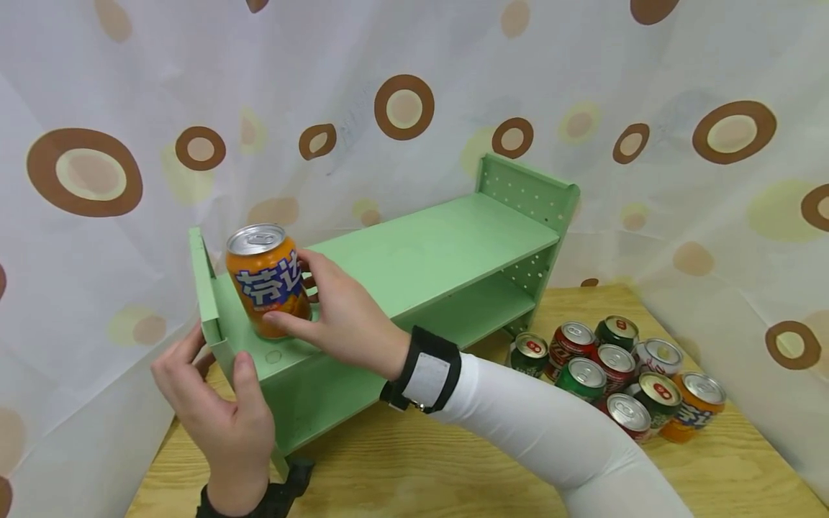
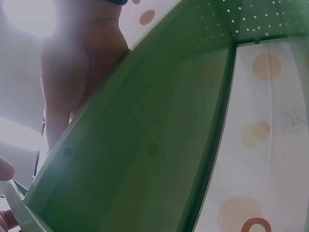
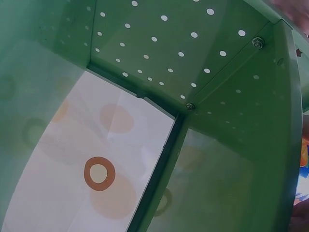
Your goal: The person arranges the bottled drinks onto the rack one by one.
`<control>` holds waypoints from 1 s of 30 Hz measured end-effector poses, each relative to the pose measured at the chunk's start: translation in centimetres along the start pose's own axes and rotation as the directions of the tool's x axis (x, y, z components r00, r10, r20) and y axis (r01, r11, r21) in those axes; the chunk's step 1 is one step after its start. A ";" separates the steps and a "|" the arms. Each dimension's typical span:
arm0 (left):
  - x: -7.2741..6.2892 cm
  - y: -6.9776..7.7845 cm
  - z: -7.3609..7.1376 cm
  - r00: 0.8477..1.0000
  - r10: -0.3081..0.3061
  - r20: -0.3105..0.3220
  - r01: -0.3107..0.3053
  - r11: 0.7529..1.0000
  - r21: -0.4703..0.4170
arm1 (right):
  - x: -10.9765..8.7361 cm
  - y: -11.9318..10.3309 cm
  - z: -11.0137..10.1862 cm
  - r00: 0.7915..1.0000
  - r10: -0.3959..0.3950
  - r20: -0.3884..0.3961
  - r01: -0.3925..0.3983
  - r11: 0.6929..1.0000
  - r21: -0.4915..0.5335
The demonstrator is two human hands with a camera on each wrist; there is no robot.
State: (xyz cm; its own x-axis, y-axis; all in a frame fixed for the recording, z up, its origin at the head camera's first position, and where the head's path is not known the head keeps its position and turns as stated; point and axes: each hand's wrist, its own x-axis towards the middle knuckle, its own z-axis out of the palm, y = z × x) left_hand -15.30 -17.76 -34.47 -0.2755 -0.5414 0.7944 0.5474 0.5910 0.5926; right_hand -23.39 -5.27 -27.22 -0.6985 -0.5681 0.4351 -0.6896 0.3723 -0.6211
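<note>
An orange soda can (image 1: 262, 277) with a silver top stands upright at the left end of the green shelf's (image 1: 427, 241) upper board. My right hand (image 1: 352, 313) grips this can from its right side, the thumb across the front and the fingers behind. My left hand (image 1: 223, 417) holds the shelf's left end panel (image 1: 206, 295), with the thumb on the near side and the other fingers partly hidden behind it. At the left edge of the left wrist view, the left thumb (image 2: 5, 170) shows at the panel. A sliver of the can (image 3: 303, 154) appears in the right wrist view.
Several soda cans (image 1: 615, 363), red, green, white and orange, stand grouped on the wooden table (image 1: 388, 475) right of the shelf. The shelf has a lower board (image 1: 466, 309) and a perforated right end panel (image 1: 524, 187). A patterned curtain (image 1: 453, 57) hangs behind.
</note>
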 end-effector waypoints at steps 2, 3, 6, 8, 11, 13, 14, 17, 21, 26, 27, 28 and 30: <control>0.0 0.0 0.0 1.000 -0.003 -0.005 0.003 1.000 -0.002 | 0.1 0.0 0.1 1.000 -0.002 0.002 0.002 1.000 -0.005; 0.0 0.0 0.1 1.000 -0.004 -0.007 0.004 1.000 -0.004 | 0.1 0.0 0.1 1.000 -0.005 0.002 0.005 1.000 -0.008; -0.1 0.1 0.1 1.000 -0.008 -0.012 0.008 1.000 -0.008 | 0.1 -0.1 0.1 1.000 -0.007 0.004 0.007 1.000 -0.016; -0.1 0.1 0.1 1.000 -0.014 -0.016 0.014 1.000 -0.005 | 0.1 -0.1 0.1 1.000 -0.010 0.013 0.011 1.000 -0.026; -0.1 0.1 0.0 0.999 -0.022 -0.024 0.022 1.000 0.002 | 0.1 -0.3 -0.1 0.999 -0.023 0.039 0.024 0.999 -0.028; 0.0 0.1 -0.1 0.999 -0.026 -0.023 0.026 1.000 0.011 | 0.0 -0.4 -0.4 0.998 -0.021 0.056 0.023 0.999 -0.035; 0.0 0.1 -0.1 0.999 -0.026 -0.021 0.026 1.000 0.012 | -0.1 -0.3 -0.6 0.998 -0.015 0.063 0.017 0.999 -0.038; 0.1 0.1 -0.1 1.000 -0.020 -0.015 0.021 1.000 0.011 | -0.4 0.0 -1.5 0.998 0.017 0.060 -0.014 0.999 -0.048; 0.1 0.2 0.1 1.000 -0.016 -0.013 0.016 1.000 -0.001 | -1.0 0.7 -3.2 0.998 0.054 0.029 -0.053 0.997 -0.062; 0.0 0.3 0.2 0.999 -0.034 -0.009 0.034 0.999 -0.011 | -2.1 1.9 -5.3 0.998 0.067 -0.016 -0.068 0.996 -0.051; 0.0 0.3 0.2 0.999 -0.039 -0.009 0.039 0.999 -0.014 | -2.4 2.3 -5.7 0.997 0.066 -0.030 -0.068 0.997 -0.047; 0.0 0.4 0.1 0.999 -0.044 -0.009 0.044 0.999 -0.015 | -2.8 2.6 -6.1 0.997 0.066 -0.044 -0.068 0.997 -0.045; -0.1 0.4 0.2 0.999 -0.050 -0.014 0.050 0.999 -0.017 | -3.5 3.3 -7.0 0.995 0.062 -0.081 -0.066 0.997 -0.050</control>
State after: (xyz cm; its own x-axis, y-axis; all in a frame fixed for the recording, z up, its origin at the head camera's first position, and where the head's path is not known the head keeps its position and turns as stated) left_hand -15.16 -17.38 -34.24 -0.2915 -0.5788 0.7616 0.5460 0.5530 0.6293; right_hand -24.55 3.09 -26.29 -0.7528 -0.4830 0.4472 -0.6509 0.4449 -0.6152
